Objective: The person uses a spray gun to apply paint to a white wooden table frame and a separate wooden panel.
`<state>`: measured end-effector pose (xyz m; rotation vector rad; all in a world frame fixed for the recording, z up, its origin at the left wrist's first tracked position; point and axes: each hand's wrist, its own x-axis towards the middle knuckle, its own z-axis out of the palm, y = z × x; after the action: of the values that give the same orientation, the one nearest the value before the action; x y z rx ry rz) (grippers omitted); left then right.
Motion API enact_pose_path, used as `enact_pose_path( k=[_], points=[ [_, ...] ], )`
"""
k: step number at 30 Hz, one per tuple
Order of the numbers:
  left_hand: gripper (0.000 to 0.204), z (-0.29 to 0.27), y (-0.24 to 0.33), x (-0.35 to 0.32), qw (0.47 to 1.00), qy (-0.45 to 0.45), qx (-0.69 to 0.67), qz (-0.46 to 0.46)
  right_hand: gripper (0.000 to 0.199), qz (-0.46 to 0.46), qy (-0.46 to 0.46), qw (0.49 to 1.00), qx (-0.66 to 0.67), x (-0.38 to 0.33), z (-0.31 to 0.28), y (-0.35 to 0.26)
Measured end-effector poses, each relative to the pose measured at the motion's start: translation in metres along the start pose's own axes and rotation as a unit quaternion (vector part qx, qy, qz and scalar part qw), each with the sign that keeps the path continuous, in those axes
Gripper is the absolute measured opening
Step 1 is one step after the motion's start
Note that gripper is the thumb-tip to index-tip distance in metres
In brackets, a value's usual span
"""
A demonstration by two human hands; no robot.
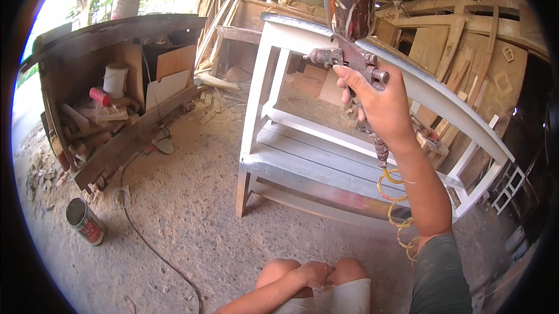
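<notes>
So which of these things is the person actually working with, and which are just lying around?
In use: spray gun in the right hand, its coiled hose, white bench.
Lying about: tin can, cable, white bucket, wood scraps.

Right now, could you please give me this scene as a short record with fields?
Place: workshop with a sandy floor
Right hand: raised, gripping a spray gun with a top cup and a coiled hose
Left hand: resting on the knees
Ahead: white wooden table
Floor: tin can, black cable
</notes>
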<state>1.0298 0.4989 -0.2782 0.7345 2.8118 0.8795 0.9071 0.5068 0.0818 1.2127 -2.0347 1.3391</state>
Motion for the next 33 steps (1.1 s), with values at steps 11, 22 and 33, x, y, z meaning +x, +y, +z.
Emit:
enact_pose_path(
  k=[11, 22, 33],
  points=[
    [0.059, 0.044, -0.041, 0.045, 0.991, -0.126, 0.003, 0.04, 0.022, 0.026, 0.087, 0.995, -0.049, -0.046, -0.047, 0.026],
    [0.057, 0.045, -0.037, 0.056, 0.989, -0.145, 0.005, 0.041, 0.022, 0.087, 0.155, 0.979, -0.1, -0.113, -0.149, 0.042],
    [0.072, 0.07, -0.043, 0.086, 0.974, -0.219, 0.039, 0.033, 0.037, 0.134, 0.24, 0.954, -0.117, -0.169, -0.232, 0.053]
  ],
)
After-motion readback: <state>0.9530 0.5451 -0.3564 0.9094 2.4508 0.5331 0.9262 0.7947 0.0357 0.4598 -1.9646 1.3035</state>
